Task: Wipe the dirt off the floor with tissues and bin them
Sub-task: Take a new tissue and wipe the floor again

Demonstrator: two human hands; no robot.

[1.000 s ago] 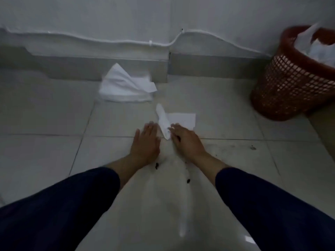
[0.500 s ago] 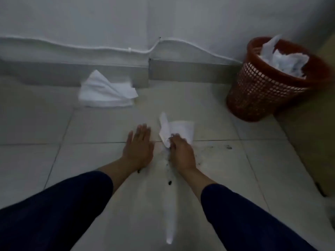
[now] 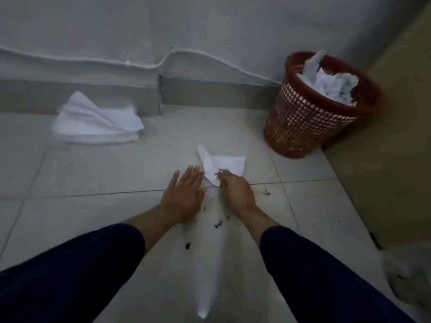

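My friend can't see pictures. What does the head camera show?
A right hand grips a white tissue on the tiled floor, the left hand flat beside it, dirt specks nearby. A tissue stack lies by the wall; a red bin holds crumpled tissues.

On the floor (image 3: pixel 93 206), a tissue (image 3: pixel 224 163) lies just beyond both hands: the right hand (image 3: pixel 235 192) grips its near edge, and the left hand (image 3: pixel 184 197) lies flat just left of it. Dirt specks (image 3: pixel 218 224) lie nearer, between the forearms. A tissue stack (image 3: pixel 98 122) sits far left by the skirting (image 3: pixel 210 92). The waste basket (image 3: pixel 310 117), holding crumpled tissues (image 3: pixel 326 82), stands far right.
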